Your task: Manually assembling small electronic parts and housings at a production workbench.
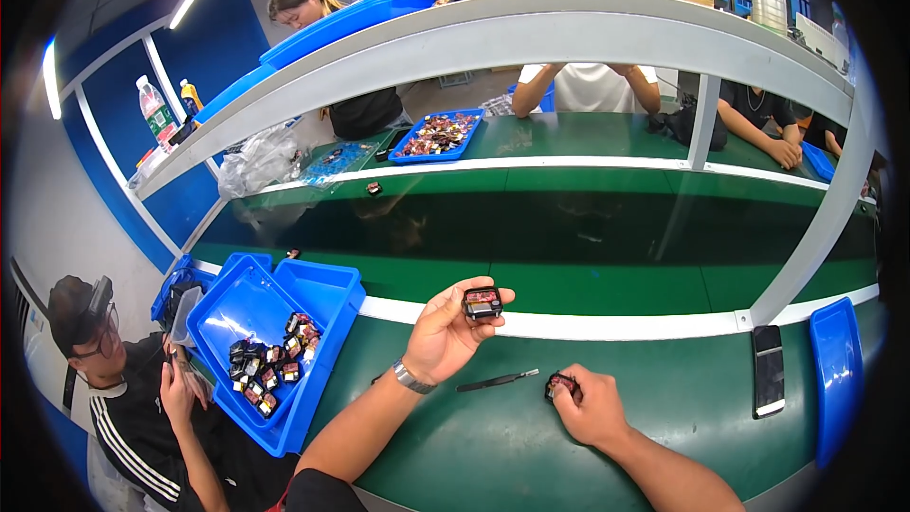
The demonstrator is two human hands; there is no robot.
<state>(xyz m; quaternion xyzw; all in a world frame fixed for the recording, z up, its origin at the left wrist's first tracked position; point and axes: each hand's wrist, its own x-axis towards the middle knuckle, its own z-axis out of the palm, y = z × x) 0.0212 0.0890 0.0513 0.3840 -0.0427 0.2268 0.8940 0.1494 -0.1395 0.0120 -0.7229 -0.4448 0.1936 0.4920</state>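
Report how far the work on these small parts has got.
Done: nothing visibly finished is set apart on the green bench. In hand: left hand holds up one small dark part; right hand holds another on the bench, black tweezers between them. Left: many parts in the blue tray.

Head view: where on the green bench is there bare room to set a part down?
Bare green mat lies between the right hand and the phone, and below the tweezers between both forearms. It is crowded at the blue bin beside the left hand.
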